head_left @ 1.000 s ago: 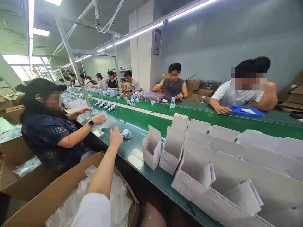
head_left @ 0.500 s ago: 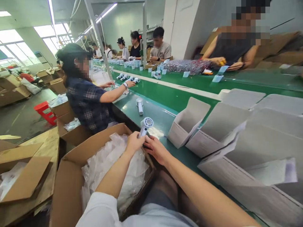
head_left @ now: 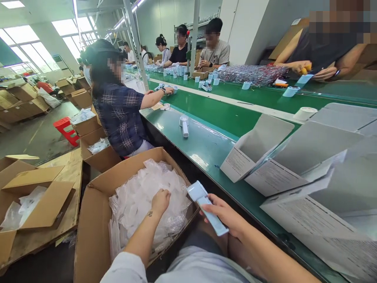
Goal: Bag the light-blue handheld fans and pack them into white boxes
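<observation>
My right hand [head_left: 225, 214] is wrapped round a light blue handheld device [head_left: 212, 218], its wide head pointing up and left, beside the bench edge. My left hand [head_left: 160, 200] is over the cardboard box [head_left: 88, 220] of clear bubble bags [head_left: 141, 196]. Its fingers are curled together at the bags; whether they pinch one is too small to make out. Another such device [head_left: 184, 127] lies on the bench [head_left: 203, 151] ahead.
Open grey-white cartons [head_left: 277, 177] line the bench at right. A co-worker in a plaid shirt [head_left: 118, 118] reaches over the green belt [head_left: 224, 114] at left. More people sit across the belt. Open brown boxes [head_left: 38, 200] stand at far left.
My left hand has let go of the device and moved down-left over the bags. My right hand now holds the device alone, lower and turned. The view has shifted.
</observation>
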A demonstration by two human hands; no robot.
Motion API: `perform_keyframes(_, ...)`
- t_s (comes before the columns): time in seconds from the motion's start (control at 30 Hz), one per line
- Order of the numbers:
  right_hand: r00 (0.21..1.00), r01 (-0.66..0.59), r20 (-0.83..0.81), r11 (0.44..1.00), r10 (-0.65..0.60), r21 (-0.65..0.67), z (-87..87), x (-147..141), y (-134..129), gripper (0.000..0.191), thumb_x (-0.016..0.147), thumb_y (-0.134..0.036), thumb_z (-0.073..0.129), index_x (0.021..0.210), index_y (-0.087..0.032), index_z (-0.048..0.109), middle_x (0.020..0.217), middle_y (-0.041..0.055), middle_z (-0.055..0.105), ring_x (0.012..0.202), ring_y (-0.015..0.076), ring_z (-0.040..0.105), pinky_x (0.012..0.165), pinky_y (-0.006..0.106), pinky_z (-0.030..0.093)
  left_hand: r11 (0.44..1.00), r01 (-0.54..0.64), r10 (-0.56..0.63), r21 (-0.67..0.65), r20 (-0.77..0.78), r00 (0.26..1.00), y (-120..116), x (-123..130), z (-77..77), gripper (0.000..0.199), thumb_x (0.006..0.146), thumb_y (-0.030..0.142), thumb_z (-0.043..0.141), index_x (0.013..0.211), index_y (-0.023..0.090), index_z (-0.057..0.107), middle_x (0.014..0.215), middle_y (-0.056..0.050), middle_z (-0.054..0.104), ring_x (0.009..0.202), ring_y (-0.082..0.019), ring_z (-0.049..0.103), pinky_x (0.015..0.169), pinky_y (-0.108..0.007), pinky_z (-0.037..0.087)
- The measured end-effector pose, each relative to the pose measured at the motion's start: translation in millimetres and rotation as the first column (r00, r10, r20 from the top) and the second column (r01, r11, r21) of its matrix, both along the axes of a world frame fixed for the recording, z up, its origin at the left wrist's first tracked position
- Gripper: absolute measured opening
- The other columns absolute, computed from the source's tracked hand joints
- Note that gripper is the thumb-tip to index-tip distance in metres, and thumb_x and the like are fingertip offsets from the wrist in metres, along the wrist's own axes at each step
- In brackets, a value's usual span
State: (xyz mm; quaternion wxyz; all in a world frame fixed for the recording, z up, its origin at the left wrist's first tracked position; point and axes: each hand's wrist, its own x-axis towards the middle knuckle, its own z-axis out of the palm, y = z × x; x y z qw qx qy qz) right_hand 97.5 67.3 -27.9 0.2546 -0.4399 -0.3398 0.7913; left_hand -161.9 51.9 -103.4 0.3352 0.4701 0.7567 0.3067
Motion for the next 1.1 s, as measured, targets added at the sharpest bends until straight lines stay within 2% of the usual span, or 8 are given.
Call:
perform_keyframes(0.27,0.960,-0.056,-0.281,0.975,-0.006,-0.213,-11.0,-0.3,-25.9,0.056,0.055,-0.033,0.091,0.101,-0.016,0.063,0.086,0.0026,0.067,0.071,0.0135,0.066,0.052,0.022,0.056,0.944,-0.269,0.221,0.190,0.240,0.945,5.7,-29.1,12.5,0.057,0.089,0.066,0.043,0.092,0.013,0.062,0.071,-0.004,0.063,0.068,-0.018,0.061,0.068,-0.030,0.049)
perform_keyframes(0.37,0.966,-0.014,-0.254,0.967,-0.052,-0.255,-12.8,-5.0,-28.2,0.055,0.056,-0.029,0.092,0.100,-0.016,0.063,0.086,0.0029,0.068,0.071,0.0140,0.067,0.051,0.022,0.057,0.929,-0.335,0.308,0.159,0.174,0.935,5.0,-41.6,6.1,0.050,0.086,0.060,0.055,0.099,0.012,0.060,0.078,-0.008,0.065,0.077,-0.023,0.065,0.075,-0.037,0.051)
perform_keyframes(0.43,0.973,0.017,-0.219,0.964,-0.077,-0.265,-14.1,-3.0,-28.0,0.051,0.058,-0.027,0.090,0.099,-0.016,0.061,0.087,0.0023,0.068,0.071,0.0136,0.067,0.052,0.022,0.058,0.924,-0.352,0.345,0.150,0.074,0.936,-4.1,-45.2,2.6,0.042,0.084,0.047,0.062,0.108,0.013,0.056,0.095,-0.013,0.066,0.098,-0.028,0.064,0.089,-0.043,0.048)
perform_keyframes(0.57,0.979,0.080,-0.161,0.958,-0.128,-0.277,-18.1,6.0,-29.0,0.045,0.065,-0.023,0.086,0.099,-0.019,0.058,0.086,0.0005,0.068,0.071,0.0121,0.068,0.054,0.021,0.058,0.981,-0.166,0.174,0.099,-0.072,0.982,-36.5,-25.8,-5.7,0.032,0.081,0.027,0.066,0.110,0.019,0.056,0.121,-0.012,0.059,0.124,-0.027,0.050,0.108,-0.043,0.036)
perform_keyframes(0.7,0.980,0.091,-0.150,0.962,-0.133,-0.257,-20.4,8.4,-34.1,0.050,0.064,-0.024,0.088,0.102,-0.020,0.055,0.087,0.0012,0.068,0.071,0.0131,0.068,0.054,0.021,0.058,0.990,0.114,-0.121,-0.083,-0.079,0.990,-55.8,7.1,-20.6,0.023,0.065,0.007,0.070,0.084,0.018,0.062,0.102,-0.009,0.066,0.113,-0.027,0.056,0.104,-0.041,0.038)
perform_keyframes(0.8,0.980,0.047,-0.176,0.972,-0.089,-0.229,-18.2,9.4,-37.7,0.065,0.058,-0.027,0.091,0.108,-0.019,0.051,0.086,0.0030,0.068,0.071,0.0160,0.068,0.052,0.024,0.057,0.970,0.165,-0.176,-0.178,-0.046,0.983,-51.7,14.9,-24.7,0.011,0.072,0.006,0.060,0.073,0.017,0.062,0.084,-0.009,0.067,0.099,-0.028,0.061,0.098,-0.044,0.040)
perform_keyframes(0.97,0.937,-0.256,-0.293,0.943,0.189,-0.212,-13.9,4.0,-37.7,0.077,0.056,-0.033,0.089,0.118,-0.019,0.046,0.088,0.0037,0.068,0.068,0.0148,0.068,0.049,0.022,0.055,0.962,0.223,-0.194,-0.156,0.184,0.964,-42.2,19.1,2.5,0.013,0.077,0.024,0.060,0.073,0.016,0.069,0.067,-0.002,0.065,0.073,-0.019,0.059,0.075,-0.031,0.046)
perform_keyframes(1.1,0.900,-0.357,-0.333,0.915,0.282,-0.190,-15.0,-14.9,-33.5,0.074,0.053,-0.034,0.087,0.115,-0.018,0.050,0.086,0.0039,0.067,0.066,0.0157,0.067,0.047,0.022,0.054,0.975,0.219,-0.195,-0.020,0.383,0.903,-49.8,38.0,31.5,0.020,0.071,0.033,0.063,0.067,0.014,0.067,0.064,-0.001,0.063,0.065,-0.015,0.054,0.064,-0.026,0.042)
